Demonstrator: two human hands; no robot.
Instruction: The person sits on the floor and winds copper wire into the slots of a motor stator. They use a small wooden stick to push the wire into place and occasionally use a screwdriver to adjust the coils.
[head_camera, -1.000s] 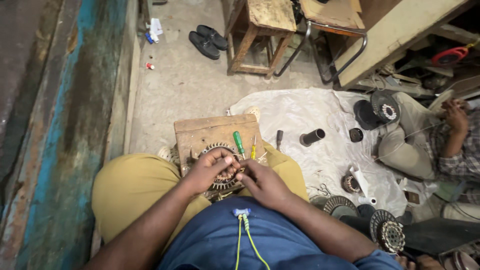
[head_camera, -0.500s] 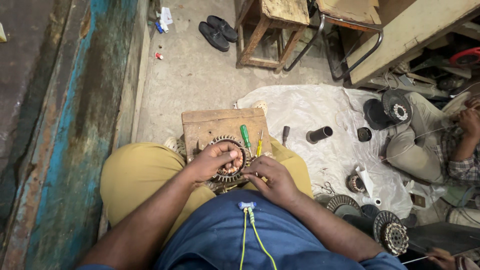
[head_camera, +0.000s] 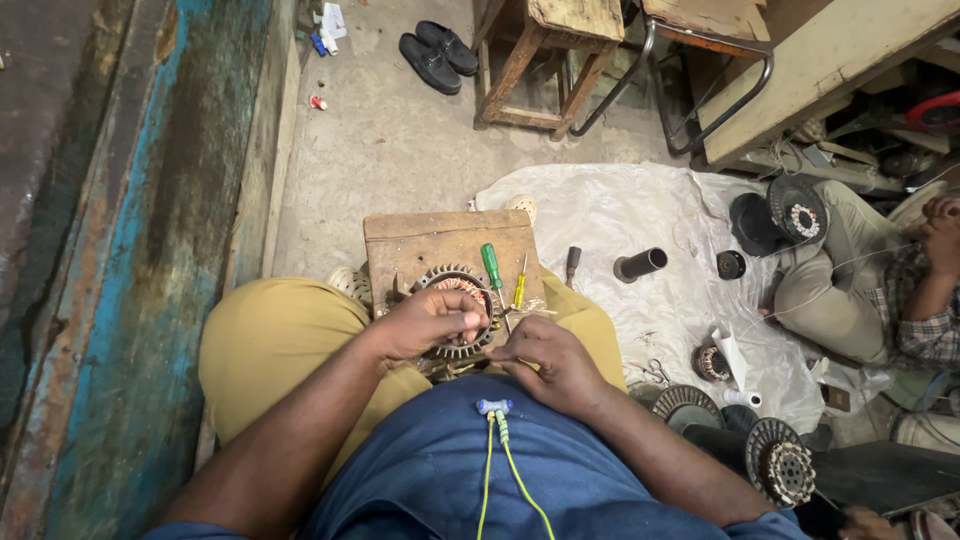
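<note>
Left hand (head_camera: 425, 325): you are pinching the stator ring (head_camera: 452, 290), fingers together | Right hand (head_camera: 548, 362): you are curling fingers at its lower edge, grip unclear | Support: wooden block (head_camera: 420, 245).

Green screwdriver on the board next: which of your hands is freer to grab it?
Probably the right hand: it lies just below the green screwdriver on the wooden board, while the left hand rests on the toothed stator ring, seemingly steadying it.

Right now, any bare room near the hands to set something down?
Bare: far strip of the wooden block; concrete floor toward the black shoes. Crowded: left hand, right hand cover the motor stator; screwdrivers beside it.
</note>
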